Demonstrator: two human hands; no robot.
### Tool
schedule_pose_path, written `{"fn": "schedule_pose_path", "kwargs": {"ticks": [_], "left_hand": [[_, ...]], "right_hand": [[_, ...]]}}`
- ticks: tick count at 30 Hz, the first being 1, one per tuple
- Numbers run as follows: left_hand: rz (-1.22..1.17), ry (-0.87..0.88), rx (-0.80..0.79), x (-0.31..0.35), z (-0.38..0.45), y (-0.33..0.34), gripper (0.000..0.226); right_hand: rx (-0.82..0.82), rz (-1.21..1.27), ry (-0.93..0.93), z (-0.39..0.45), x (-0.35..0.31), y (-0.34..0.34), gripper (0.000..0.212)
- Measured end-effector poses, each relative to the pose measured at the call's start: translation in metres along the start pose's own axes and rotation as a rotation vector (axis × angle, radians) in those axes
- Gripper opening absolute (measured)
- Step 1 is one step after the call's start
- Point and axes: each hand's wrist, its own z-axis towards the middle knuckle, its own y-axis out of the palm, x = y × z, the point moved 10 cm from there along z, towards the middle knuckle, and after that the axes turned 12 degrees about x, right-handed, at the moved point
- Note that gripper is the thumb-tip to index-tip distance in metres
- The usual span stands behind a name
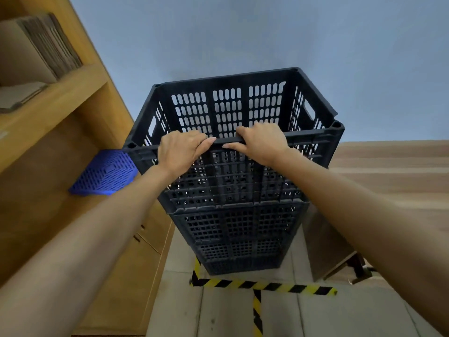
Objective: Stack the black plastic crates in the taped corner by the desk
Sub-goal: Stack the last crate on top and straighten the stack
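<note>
- A tall stack of black plastic crates (pixel 239 229) stands on the pale floor in a corner marked by yellow-and-black striped tape (pixel 264 286), with a blue-grey wall behind it. Several crates sit one on another; the lower ones are too foreshortened to count with certainty.
- The wooden desk (pixel 388 171) lies just to the right of the stack, and a wooden shelving unit (pixel 80 122) rises on the left.
- The top crate (pixel 233 110) rests on the stack, its open mouth facing up and its slotted walls showing the wall colour through them. Its far edge looks slightly offset from the crate below, so it may not be fully seated.
- The step in hand appears to be settling this top crate onto the pile. The next move likely calls for squaring its corners with the crate beneath, then letting go without rocking the tall stack.
- A blue perforated plastic piece (pixel 104 172) lies on a lower shelf, just left of the stack.
- Flattened cardboard (pixel 46 45) stands on an upper shelf.
- The left hand (pixel 178 152) grips the near rim of the top crate, fingers curled over its edge.
- The right hand (pixel 261 142) holds the same rim just beside it, fingers hooked over the top.
- No brand, label or readable writing shows anywhere.
</note>
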Motion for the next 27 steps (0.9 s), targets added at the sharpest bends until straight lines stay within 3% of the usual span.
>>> {"fn": "schedule_pose_path", "kwargs": {"ticks": [8, 15, 27], "left_hand": [[-0.056, 0.02, -0.085, -0.034, 0.0, 0.026, 0.069], [-0.146, 0.298, -0.183, -0.057, -0.003, 0.049, 0.057], [-0.216, 0.258, -0.211, -0.125, 0.022, 0.098, 0.056]], "right_hand": [[-0.03, 0.033, -0.012, 0.017, -0.012, 0.009, 0.061], [-0.023, 0.007, 0.069, 0.04, -0.026, 0.023, 0.054], [-0.001, -0.008, 0.148, 0.1, -0.044, 0.054, 0.05]]}}
